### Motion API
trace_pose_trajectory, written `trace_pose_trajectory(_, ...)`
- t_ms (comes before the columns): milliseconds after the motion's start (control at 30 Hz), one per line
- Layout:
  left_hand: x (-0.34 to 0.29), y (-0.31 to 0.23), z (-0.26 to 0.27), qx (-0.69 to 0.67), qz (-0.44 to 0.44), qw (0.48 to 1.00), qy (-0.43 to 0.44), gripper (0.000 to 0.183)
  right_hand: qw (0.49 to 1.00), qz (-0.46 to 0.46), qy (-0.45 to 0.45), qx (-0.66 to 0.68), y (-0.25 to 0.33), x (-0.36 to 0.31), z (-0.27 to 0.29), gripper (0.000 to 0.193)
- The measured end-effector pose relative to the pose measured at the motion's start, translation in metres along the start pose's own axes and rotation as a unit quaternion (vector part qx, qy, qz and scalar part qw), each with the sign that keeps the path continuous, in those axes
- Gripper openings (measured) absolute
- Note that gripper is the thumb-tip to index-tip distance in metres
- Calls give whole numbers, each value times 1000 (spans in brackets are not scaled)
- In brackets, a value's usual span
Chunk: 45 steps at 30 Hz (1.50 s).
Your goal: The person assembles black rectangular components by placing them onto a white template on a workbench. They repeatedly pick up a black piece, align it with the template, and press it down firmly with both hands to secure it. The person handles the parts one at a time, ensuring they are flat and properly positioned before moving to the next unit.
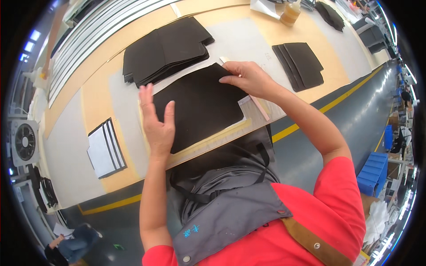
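A dark, flat sheet (199, 104) with a notched right corner lies in front of me at the table's near edge, over a pale backing. My left hand (159, 126) is at its left edge, fingers stretched and thumb spread, gripping nothing. At the sheet's far right corner, my right hand (248, 77) has thumb and forefinger closed on the edge. Close under that hand is a narrow pinkish strip (259, 108), partly hidden by it. Just beyond the sheet rests a thick stack of similar dark pieces (166, 46).
On the right of the table (128, 104) is a smaller dark stack (304, 66). A white panel with dark stripes (106, 148) lies left. A bottle of amber liquid (290, 14) stands at the back. A fan (25, 141) is at the far left, blue bins (372, 174) right.
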<state>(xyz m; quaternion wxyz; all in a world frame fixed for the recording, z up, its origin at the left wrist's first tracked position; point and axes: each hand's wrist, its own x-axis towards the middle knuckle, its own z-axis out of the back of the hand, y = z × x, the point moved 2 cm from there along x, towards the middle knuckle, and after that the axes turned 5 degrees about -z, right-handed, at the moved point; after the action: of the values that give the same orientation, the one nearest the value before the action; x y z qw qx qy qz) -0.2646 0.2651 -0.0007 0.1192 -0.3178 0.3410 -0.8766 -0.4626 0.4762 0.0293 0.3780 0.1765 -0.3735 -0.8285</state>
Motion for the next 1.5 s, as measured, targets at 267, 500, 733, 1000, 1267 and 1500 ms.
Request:
trace_pose_trajectory(267, -3, 33, 62, -288, 229, 926, -80, 81, 982, 160, -82, 57, 47, -19, 45, 18)
trace_pose_trajectory(500, -3, -4, 97, -166, 12, 980, -109, 13, 926, 341, -149, -62, 58, -37, 72, 13)
trace_pose_trajectory(733, -56, -7, 85, 128, -165, 971, 112, 22, 927, 280, -143, -204, -15, -104, -8, 26)
trace_pose_trajectory(1000, -76, 3, 77, 168, -190, 955, 153, 30, 927, 232, -121, -268, -27, -113, -23, 44)
trace_pose_trajectory(1267, -65, 0, 84, 146, -165, 960, 175, 27, 930, 241, -96, -260, -20, -106, -13, 39)
trace_pose_trajectory(1500, 32, -3, 110, -103, 151, 983, 33, 17, 992, 29, -105, 66, 26, -22, 37, 11)
